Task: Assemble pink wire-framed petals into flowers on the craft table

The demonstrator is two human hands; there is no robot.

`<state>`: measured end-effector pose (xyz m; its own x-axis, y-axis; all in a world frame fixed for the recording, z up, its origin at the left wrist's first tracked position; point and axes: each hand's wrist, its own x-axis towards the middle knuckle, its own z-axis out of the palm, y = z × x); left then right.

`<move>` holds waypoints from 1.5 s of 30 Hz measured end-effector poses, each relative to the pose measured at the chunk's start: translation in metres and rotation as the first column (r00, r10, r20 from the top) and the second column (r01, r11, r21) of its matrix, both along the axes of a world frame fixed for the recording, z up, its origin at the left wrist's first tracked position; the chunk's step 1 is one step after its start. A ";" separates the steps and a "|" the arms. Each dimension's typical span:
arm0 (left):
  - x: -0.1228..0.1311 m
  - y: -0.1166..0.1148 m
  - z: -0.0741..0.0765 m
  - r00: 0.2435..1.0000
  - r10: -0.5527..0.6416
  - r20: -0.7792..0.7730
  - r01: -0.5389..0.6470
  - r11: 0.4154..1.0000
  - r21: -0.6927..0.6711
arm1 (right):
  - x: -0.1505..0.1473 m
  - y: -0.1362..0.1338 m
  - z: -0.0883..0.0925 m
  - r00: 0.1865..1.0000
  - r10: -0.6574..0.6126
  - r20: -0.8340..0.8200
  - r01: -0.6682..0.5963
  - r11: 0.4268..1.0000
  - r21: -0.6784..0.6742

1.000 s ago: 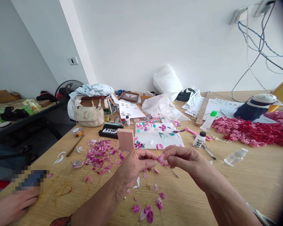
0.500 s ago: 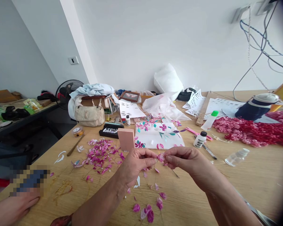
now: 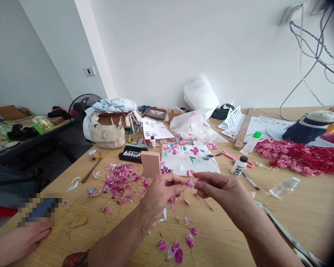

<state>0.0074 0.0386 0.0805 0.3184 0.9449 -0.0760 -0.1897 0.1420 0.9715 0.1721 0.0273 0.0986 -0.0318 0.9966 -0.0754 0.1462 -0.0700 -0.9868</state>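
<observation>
My left hand (image 3: 165,191) pinches a small pink petal flower (image 3: 190,183) between thumb and fingertips above the table. From the other side, my right hand (image 3: 221,191) has its thumb at the flower's edge and its index finger stretched along the top. Fingertips partly hide the flower. Behind the hands lies a white sheet (image 3: 174,163) with pink flowers and teal leaves on it. Loose magenta petals (image 3: 178,255) on thin wires lie below the hands. A bigger heap of pink petals (image 3: 119,181) is to the left.
A pink block (image 3: 150,165) stands behind my left hand. To the right are a black-capped bottle (image 3: 238,167), a clear bottle (image 3: 284,188), a green-capped bottle (image 3: 250,144) and scissors (image 3: 291,239). Another person's hand (image 3: 36,230), partly pixelated, rests at the left edge.
The view has shifted slightly, so the scene sits a little further right. My right index finger has straightened and lifted along the flower's top. My left hand keeps its pinch.
</observation>
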 end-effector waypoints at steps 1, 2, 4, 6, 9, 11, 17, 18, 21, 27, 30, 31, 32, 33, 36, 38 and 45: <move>0.000 0.000 0.000 1.000 -0.006 0.003 0.006 1.000 0.000 | 0.000 0.000 0.002 1.000 -0.007 -0.010 0.006 1.000 -0.011; 0.000 0.000 0.000 1.000 -0.011 0.007 0.011 1.000 0.001 | 0.000 -0.001 0.004 1.000 -0.009 -0.023 0.008 1.000 -0.024; 0.000 -0.001 0.001 1.000 -0.017 0.016 0.017 1.000 -0.001 | 0.001 -0.001 0.009 0.999 -0.006 -0.052 0.004 0.999 -0.048; 0.000 -0.001 0.003 1.000 -0.007 0.017 0.007 1.000 -0.013 | 0.004 -0.001 0.014 0.998 -0.008 -0.061 0.005 0.998 -0.056; 0.000 -0.002 0.006 1.000 0.006 0.019 -0.005 0.999 -0.048 | 0.009 0.001 0.016 1.000 -0.008 -0.003 0.008 1.000 -0.016; 0.000 -0.003 0.008 0.999 0.005 0.032 -0.002 0.997 -0.074 | 0.013 0.002 0.014 0.999 0.001 0.052 -0.003 0.999 0.034; -0.001 -0.004 0.009 0.999 -0.014 0.048 0.018 0.997 -0.076 | 0.012 0.003 0.009 0.988 0.155 -0.001 -0.155 0.987 0.034; -0.001 -0.004 0.008 0.999 -0.018 0.050 0.022 0.997 -0.071 | 0.011 0.003 0.009 0.983 0.182 -0.027 -0.182 0.983 0.030; -0.001 -0.004 0.007 0.998 -0.034 0.045 0.037 0.997 -0.065 | 0.008 0.003 0.011 0.970 0.230 -0.077 -0.230 0.973 0.016; -0.001 -0.003 0.007 0.998 -0.053 0.040 0.056 0.997 -0.057 | 0.006 0.003 0.011 0.959 0.254 -0.122 -0.256 0.967 0.001; -0.001 -0.003 0.009 0.998 -0.048 0.040 0.051 0.996 -0.073 | 0.006 0.002 0.007 0.955 0.249 -0.158 -0.253 0.967 -0.003; 0.000 -0.003 0.009 0.998 -0.048 0.041 0.051 0.996 -0.079 | 0.006 0.002 0.006 0.954 0.249 -0.168 -0.253 0.967 -0.008; 0.000 -0.003 0.009 0.998 -0.047 0.042 0.051 0.995 -0.085 | 0.005 0.002 0.006 0.953 0.247 -0.177 -0.254 0.967 -0.015; 0.000 -0.003 0.009 0.998 -0.045 0.042 0.049 0.995 -0.089 | 0.005 0.002 0.005 0.952 0.242 -0.188 -0.251 0.968 -0.024; 0.000 -0.003 0.007 0.999 -0.041 0.035 0.044 0.995 -0.092 | 0.005 0.001 0.004 0.944 0.221 -0.244 -0.240 0.969 -0.053; 0.000 -0.003 0.006 0.999 -0.040 0.029 0.043 0.994 -0.101 | 0.004 0.001 0.002 0.928 0.217 -0.304 -0.248 0.967 -0.065; 0.001 -0.003 0.007 0.995 -0.035 0.095 0.046 0.992 -0.117 | 0.003 0.000 -0.003 0.859 0.150 -0.490 -0.239 0.963 -0.124</move>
